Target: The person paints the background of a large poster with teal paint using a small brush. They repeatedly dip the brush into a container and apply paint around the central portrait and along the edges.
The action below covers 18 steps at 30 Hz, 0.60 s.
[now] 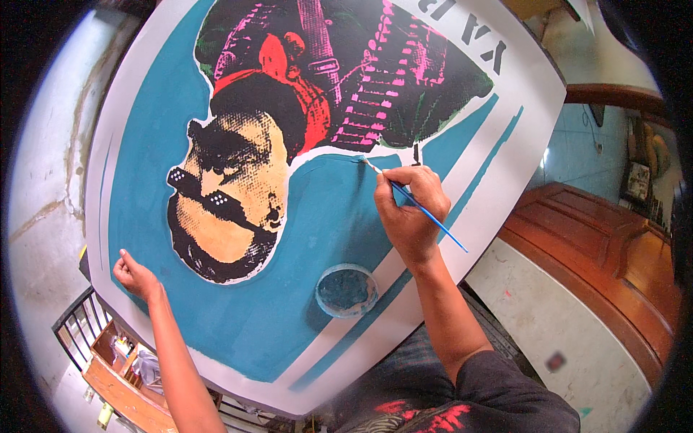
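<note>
A large painted sheet (505, 173) with a white border fills the middle of the view. On it is an upside-down portrait (209, 252) in black and tan, with a red headband and pink details, against a teal background (289, 317). My right hand (411, 213) pinches a thin blue paintbrush (440, 225). Its bristles touch the teal near the white outline beneath the dark clothing. My left hand (135, 276) is closed at the sheet's left side, seemingly with nothing in it. A round, clear-rimmed tub (346, 315) of dark teal paint sits on the sheet, below my right hand.
Black stencilled letters (476, 32) mark the upper right border. Brown carved wooden furniture (592, 245) stands to the right, beside a pale floor (556, 310). At lower left are a black metal railing (76, 321) and a wooden shelf (119, 382) holding small items.
</note>
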Motion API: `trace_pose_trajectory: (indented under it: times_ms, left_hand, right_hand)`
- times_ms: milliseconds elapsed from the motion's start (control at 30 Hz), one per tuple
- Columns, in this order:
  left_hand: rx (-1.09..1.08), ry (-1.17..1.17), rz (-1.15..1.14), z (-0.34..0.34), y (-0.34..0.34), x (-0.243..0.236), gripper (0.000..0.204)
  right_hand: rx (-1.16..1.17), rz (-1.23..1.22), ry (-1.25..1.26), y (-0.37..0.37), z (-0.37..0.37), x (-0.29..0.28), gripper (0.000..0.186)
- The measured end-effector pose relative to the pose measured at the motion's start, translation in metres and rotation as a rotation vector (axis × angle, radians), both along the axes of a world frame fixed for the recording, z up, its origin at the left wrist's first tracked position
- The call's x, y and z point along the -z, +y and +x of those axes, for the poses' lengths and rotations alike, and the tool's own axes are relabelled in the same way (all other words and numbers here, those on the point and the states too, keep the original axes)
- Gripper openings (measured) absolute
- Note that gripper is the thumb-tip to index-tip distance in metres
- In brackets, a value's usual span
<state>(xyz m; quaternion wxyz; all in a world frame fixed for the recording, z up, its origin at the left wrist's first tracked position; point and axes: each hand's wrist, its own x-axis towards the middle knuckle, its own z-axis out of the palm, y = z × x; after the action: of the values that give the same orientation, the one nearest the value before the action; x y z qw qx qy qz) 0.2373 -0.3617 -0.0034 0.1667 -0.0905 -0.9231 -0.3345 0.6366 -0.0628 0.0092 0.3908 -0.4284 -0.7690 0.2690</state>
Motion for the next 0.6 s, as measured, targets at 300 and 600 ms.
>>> trace_pose_trajectory:
  times_ms: [300, 600]
  left_hand:
    - [-0.002, -0.012, -0.006, -0.0015, -0.0012, -0.0007, 0.039]
    - [-0.01, -0.018, -0.028, -0.0044, -0.0043, 0.0009, 0.04]
  right_hand:
    - [0.07, -0.044, 0.027, -0.002, 0.0002, 0.0018, 0.013]
    - [0.121, -0.043, 0.045, -0.0022, 0.0028, 0.0025, 0.013]
